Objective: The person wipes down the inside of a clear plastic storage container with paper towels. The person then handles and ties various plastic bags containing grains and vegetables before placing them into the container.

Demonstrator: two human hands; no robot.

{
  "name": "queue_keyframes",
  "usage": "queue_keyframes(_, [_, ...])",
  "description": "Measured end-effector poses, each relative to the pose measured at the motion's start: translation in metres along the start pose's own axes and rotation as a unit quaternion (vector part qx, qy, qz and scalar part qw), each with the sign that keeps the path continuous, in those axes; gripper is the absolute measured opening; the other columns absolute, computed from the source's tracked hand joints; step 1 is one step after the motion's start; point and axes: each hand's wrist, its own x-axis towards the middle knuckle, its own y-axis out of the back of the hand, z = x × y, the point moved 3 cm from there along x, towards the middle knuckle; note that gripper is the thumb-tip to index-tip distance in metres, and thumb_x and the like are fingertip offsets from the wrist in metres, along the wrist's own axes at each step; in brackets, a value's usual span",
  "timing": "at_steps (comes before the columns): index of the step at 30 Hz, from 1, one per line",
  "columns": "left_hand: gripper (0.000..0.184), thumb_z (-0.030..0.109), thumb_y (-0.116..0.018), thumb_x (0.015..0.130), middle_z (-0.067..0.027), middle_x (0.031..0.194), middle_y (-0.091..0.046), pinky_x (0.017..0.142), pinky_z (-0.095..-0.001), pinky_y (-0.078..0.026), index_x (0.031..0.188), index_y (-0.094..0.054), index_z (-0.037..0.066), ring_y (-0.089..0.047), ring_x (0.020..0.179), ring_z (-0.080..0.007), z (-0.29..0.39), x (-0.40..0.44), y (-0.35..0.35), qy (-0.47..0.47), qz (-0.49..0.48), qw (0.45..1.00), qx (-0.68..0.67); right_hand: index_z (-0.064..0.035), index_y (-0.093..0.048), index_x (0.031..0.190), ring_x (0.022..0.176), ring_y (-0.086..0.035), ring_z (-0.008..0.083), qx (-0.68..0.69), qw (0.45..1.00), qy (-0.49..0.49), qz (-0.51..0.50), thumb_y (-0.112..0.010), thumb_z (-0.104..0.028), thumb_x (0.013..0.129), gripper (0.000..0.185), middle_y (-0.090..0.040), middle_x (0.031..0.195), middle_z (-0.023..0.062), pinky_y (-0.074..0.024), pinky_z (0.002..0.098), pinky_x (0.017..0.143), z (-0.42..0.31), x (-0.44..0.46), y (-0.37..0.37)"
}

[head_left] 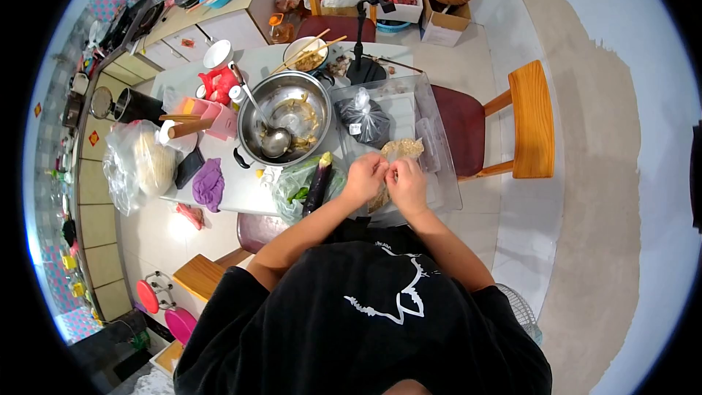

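Note:
My left hand (367, 177) and my right hand (406, 184) meet fingertip to fingertip, both closed in a pinch. What they pinch is too small to make out. Below them lies a clear plastic bag of tan, grainy food (402, 148), showing beyond and between my hands inside a clear plastic tray (452, 189). A knotted bag with dark contents (363, 123) sits farther back in that tray. Left of my left hand, an eggplant (318, 184) rests on a green-tinted plastic bag (292, 194) with green vegetables.
A steel pot (248, 128) with a ladle (276, 142) stands left of the tray. Behind are a bowl with chopsticks (307, 53) and a black stand (364, 69). A purple cloth (209, 184) lies at the table's left, a wooden chair (531, 121) at the right.

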Motion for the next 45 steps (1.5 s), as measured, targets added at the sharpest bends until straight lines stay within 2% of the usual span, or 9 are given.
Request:
queue_keyframes(7, [0.013,0.012,-0.058,0.079,-0.0144,0.062,-0.056,0.053,-0.0322,-0.042,0.074,-0.058,-0.001,-0.053,0.055,-0.0209,-0.007,0.004,-0.004,0.101,-0.022,0.994,-0.047,-0.0007,-0.053,0.085,0.076,-0.054,0.0315,0.003,0.997,0.076,-0.014,-0.06,0.002,0.069,0.018,-0.053,0.083,0.0139,-0.0451,0.0384,0.066,-0.003,-0.003,0.004])
queue_keyframes(13, [0.013,0.011,-0.059,0.079,-0.0038,0.06,-0.054,0.053,-0.0273,-0.039,0.074,-0.058,0.0,-0.045,0.057,-0.0087,-0.021,0.004,-0.005,0.13,-0.03,0.984,-0.122,-0.0003,-0.057,0.088,0.078,-0.057,0.0289,0.038,0.99,0.134,-0.014,-0.059,0.004,0.07,0.019,-0.057,0.087,0.0129,-0.0473,0.0356,0.068,0.011,-0.004,0.002])
queue_keyframes(15, [0.013,0.012,-0.058,0.081,-0.0006,0.065,-0.054,0.056,-0.0253,-0.039,0.077,-0.059,0.0,-0.046,0.061,-0.0074,-0.029,0.0,-0.008,0.233,-0.066,0.936,-0.255,-0.0005,-0.058,0.088,0.078,-0.058,0.0265,0.07,0.988,0.136,-0.015,-0.059,0.004,0.07,0.018,-0.058,0.086,0.012,-0.0486,0.0337,0.067,0.013,-0.002,0.005])
queue_keyframes(17, [0.013,0.012,-0.057,0.082,0.0002,0.067,-0.055,0.057,-0.0246,-0.039,0.078,-0.059,0.0,-0.046,0.062,-0.0074,-0.031,0.0,-0.006,0.245,-0.087,0.929,-0.262,-0.0023,-0.059,0.09,0.069,-0.06,0.0256,0.2,0.976,-0.037,-0.073,-0.057,-0.001,0.074,0.016,-0.06,0.08,0.0109,-0.0484,0.0316,0.062,0.022,0.001,0.005])
queue_keyframes(19, [0.013,0.012,-0.057,0.082,0.0009,0.069,-0.055,0.058,-0.0239,-0.039,0.08,-0.059,0.0,-0.046,0.064,-0.0073,-0.029,0.0,-0.003,0.257,-0.109,0.922,-0.27,-0.0021,-0.06,0.088,0.066,-0.06,0.0248,0.247,0.959,-0.105,-0.089,-0.059,-0.003,0.074,0.014,-0.06,0.077,0.0108,-0.0485,0.0308,0.059,0.032,0.003,0.001])
queue_keyframes(21, [0.013,0.013,-0.055,0.084,0.0009,0.07,-0.055,0.062,-0.0248,-0.04,0.085,-0.06,0.001,-0.047,0.065,-0.0086,-0.024,0.001,0.002,0.215,-0.145,0.954,-0.152,-0.0019,-0.061,0.086,0.062,-0.06,0.024,0.292,0.935,-0.172,-0.106,-0.06,-0.004,0.074,0.012,-0.06,0.073,0.0106,-0.0486,0.0301,0.057,0.037,0.006,0.0])
queue_keyframes(26, [0.018,0.016,-0.057,0.08,-0.0061,0.068,-0.057,0.06,-0.0289,-0.042,0.087,-0.06,0.0,-0.051,0.064,-0.0119,-0.018,0.008,0.008,0.157,-0.144,0.977,-0.028,-0.0012,-0.062,0.079,0.066,-0.061,0.0269,0.156,0.964,-0.062,-0.205,-0.061,-0.008,0.074,0.009,-0.061,0.075,0.0119,-0.0489,0.0329,0.06,0.025,0.019,0.007])
queue_keyframes(35, [0.02,0.018,-0.059,0.075,-0.0113,0.068,-0.06,0.06,-0.0315,-0.044,0.083,-0.062,0.0,-0.055,0.062,-0.018,-0.021,0.013,0.006,0.152,-0.124,0.98,0.02,-0.0029,-0.058,0.076,0.07,-0.059,0.0294,0.049,0.969,0.122,-0.209,-0.058,-0.01,0.075,0.008,-0.059,0.075,0.012,-0.0483,0.0384,0.062,0.018,0.023,0.005])
queue_keyframes(45, [0.022,0.02,-0.06,0.074,-0.0179,0.069,-0.061,0.061,-0.0358,-0.046,0.082,-0.063,0.0,-0.06,0.066,-0.028,-0.004,0.012,0.009,0.107,-0.143,0.98,0.086,-0.003,-0.06,0.074,0.071,-0.059,0.0295,0.04,0.958,0.122,-0.255,-0.058,-0.011,0.074,0.008,-0.06,0.079,0.0112,-0.049,0.0372,0.063,0.027,0.023,0.001])
